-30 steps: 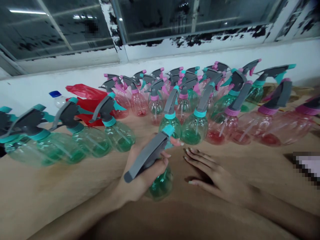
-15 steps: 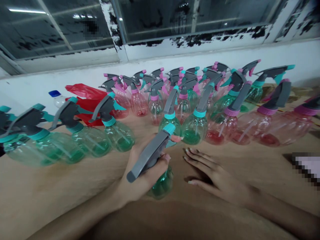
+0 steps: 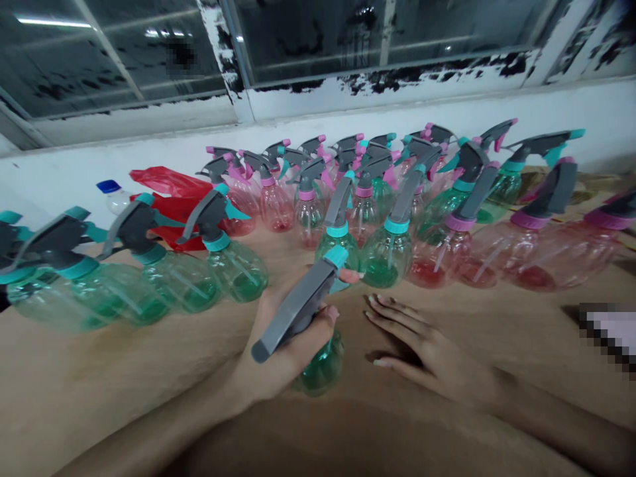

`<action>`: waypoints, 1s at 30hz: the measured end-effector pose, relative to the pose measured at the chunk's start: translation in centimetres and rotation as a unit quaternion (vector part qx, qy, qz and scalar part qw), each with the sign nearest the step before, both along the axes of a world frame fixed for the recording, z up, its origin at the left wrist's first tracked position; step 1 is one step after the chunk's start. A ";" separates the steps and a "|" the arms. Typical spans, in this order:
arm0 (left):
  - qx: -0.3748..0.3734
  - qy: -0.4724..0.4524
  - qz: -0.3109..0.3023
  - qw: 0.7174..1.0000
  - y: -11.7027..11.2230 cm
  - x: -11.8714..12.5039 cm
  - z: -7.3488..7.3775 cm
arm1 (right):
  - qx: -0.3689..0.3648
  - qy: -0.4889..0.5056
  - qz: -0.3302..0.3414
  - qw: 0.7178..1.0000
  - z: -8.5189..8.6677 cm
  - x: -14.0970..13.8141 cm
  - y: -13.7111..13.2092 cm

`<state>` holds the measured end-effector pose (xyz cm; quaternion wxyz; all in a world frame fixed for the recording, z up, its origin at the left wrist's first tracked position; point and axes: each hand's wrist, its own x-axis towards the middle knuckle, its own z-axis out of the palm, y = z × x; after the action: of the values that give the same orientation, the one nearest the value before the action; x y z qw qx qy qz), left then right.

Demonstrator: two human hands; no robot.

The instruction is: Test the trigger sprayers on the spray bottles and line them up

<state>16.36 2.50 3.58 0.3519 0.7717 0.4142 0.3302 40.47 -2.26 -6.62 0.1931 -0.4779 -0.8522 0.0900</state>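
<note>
My left hand point(image 3: 285, 351) is closed around the neck of a green spray bottle point(image 3: 322, 368), under its grey trigger head with a turquoise nozzle. One finger reaches forward by the turquoise trigger, and the palm hides the collar. The bottle stands upright on the wooden table point(image 3: 368, 430). To its right, my right hand point(image 3: 422, 338) rests on the tabletop, fingers spread and holding nothing. Just beyond the hands stand another green spray bottle point(image 3: 385, 262) and a pink spray bottle point(image 3: 440, 262), each with a little liquid or tint at the base.
Several green spray bottles point(image 3: 238, 271) line the left side. More pink and green ones crowd the back, among them a pink bottle point(image 3: 278, 205). A red plastic bag point(image 3: 173, 199) and a blue-capped clear bottle point(image 3: 116, 199) lie behind. A blurred-out flat object point(image 3: 613, 331) is at the right.
</note>
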 end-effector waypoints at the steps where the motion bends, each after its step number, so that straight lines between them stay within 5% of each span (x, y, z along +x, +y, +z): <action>1: -0.005 0.004 -0.005 1.000 0.0 0.0 0.1 | -0.001 -0.001 0.000 1.000 0.0 0.0 0.0; 19: -0.005 0.054 -0.026 0.998 -0.5 0.7 1.9 | -0.004 0.019 0.002 1.000 0.2 0.0 0.0; 30: -0.024 0.038 -0.018 0.999 -0.5 0.0 1.8 | -0.007 0.024 0.003 1.000 0.2 0.0 0.0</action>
<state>16.39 2.01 5.40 0.3600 0.7824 0.4209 0.2848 40.43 -2.28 -6.39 0.2093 -0.4743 -0.8483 0.1082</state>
